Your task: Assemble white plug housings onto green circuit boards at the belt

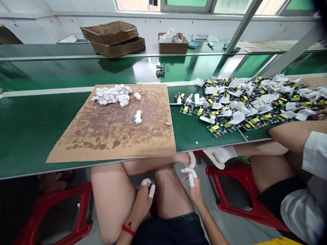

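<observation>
while the seated person's two bare hands hang low over their own thighs, below the table's edge, neither comes near the work on the belt. the left hand [138, 211], a red cord tied at its wrist, has white-wrapped fingertips [146, 182] held slightly apart, with a small gap between them. the right hand [195, 192] is raised just beside it, its white-wrapped fingers [191, 177] lying close together; whether they pinch anything too small to see, i cannot tell.

ahead of them, on the smooth green conveyor table [38, 136] with its pale metal edge, lies a flat sheet of brown cardboard [112, 136], blotched with dark stains. well beyond the fingers, near the sheet's far side, sits a heap of chunky, rounded white plastic casings [111, 95], with a smaller cluster [138, 116] nearer the middle. right of the sheet spreads a jumbled mound of green circuit boards [245, 105] with yellow-topped transformers, mixed with angular white pieces. a co-worker's bare arm [293, 136] and pale sleeve [315, 154] come in from the right, beside that mound. red plastic stools [61, 217] stand on the grey floor, and on the far shelf a cardboard box [173, 44] holds more white pieces.
</observation>
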`<state>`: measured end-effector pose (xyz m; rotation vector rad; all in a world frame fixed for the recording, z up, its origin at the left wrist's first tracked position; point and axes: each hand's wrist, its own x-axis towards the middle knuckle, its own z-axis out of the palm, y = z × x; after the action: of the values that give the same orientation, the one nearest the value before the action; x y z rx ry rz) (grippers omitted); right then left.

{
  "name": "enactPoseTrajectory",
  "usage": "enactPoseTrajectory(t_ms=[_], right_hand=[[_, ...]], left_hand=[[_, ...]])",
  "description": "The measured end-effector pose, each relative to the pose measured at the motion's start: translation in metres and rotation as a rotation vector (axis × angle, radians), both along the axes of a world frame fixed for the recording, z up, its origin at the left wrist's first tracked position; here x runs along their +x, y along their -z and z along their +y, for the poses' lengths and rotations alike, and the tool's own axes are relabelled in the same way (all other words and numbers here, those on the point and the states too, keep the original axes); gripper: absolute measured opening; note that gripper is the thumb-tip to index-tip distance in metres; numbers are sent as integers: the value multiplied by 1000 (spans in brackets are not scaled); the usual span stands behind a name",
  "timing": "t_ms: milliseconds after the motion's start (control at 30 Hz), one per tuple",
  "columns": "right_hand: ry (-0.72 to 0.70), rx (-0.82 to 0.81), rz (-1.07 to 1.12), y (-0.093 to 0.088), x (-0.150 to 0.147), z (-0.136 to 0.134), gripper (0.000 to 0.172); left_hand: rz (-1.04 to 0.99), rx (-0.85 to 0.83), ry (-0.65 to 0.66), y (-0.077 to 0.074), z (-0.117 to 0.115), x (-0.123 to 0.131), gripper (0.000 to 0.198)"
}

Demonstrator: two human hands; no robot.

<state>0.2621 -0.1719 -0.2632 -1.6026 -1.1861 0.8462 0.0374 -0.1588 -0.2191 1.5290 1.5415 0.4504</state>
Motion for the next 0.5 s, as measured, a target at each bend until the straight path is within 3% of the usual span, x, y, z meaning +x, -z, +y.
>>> enactPoseTrajectory(t_ms=[100,167,267,333,500], right_hand=[[-36,24,-9,-1,-15,9,31],[-39,63,-57,-1,-25,24,37],[100,92,-117,-2,-41,52,50],[117,73,-85,-4,-53,65,49],[-251,81,-22,-17,-69,70,35]], left_hand=[[-50,75,30,-15,-6,-5,26],[-61,159,31,-24,-6,-7,24],[-39,326,-39,-32,-3,-13,23],[-24,453,-116,-35,1,-20,21],[64,704,-281,-44,8,-45,19]])
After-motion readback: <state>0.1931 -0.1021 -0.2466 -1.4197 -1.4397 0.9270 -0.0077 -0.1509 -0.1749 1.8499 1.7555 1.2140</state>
